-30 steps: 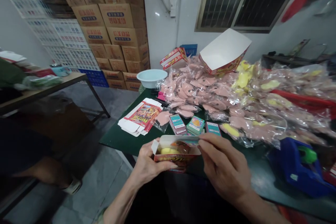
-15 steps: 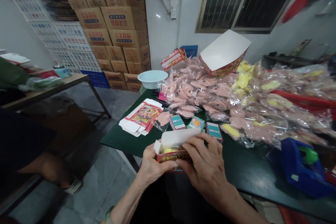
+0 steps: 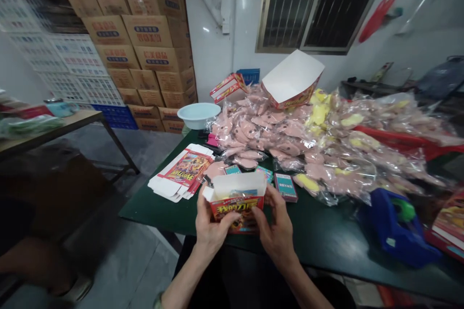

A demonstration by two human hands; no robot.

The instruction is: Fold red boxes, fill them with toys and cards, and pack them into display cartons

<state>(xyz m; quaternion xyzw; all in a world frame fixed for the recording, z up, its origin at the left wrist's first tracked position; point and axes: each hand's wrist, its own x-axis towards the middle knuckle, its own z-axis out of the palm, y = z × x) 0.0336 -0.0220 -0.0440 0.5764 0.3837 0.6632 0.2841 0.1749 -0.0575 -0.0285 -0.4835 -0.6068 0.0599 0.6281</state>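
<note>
The red-printed carton (image 3: pixel 237 207) is held in both hands above the near edge of the table, open end up, with its white inner flap standing at the rear. A small coloured item shows inside the opening, too partly hidden to identify.

The left hand (image 3: pixel 212 229) grips the carton's lower left side, with the thumb against the printed front. The right hand (image 3: pixel 273 227) grips the right side, with the fingers against the carton. The hands are apart, one on either side of the carton, and both are clamped on it.

The dark green table (image 3: pixel 319 246) carries a flat, unfolded carton blank (image 3: pixel 181 174) to the left of the hands. Directly beyond the held carton are two small printed cards (image 3: pixel 232 170), partly hidden behind it, and a third card (image 3: pixel 285 187) lies clear to its right. A large heap of pink items in clear plastic bags (image 3: pixel 261 130) covers the far side of the table, with yellow pieces (image 3: pixel 319 113) among them. A white-lined open carton (image 3: pixel 292 79) sits on top of the heap. A pale blue basin (image 3: pixel 194 115) stands at the far left of the heap. A blue tape dispenser (image 3: pixel 395 224) sits at right. Stacked cardboard boxes (image 3: pixel 145 29) fill the upper left of the frame.
</note>
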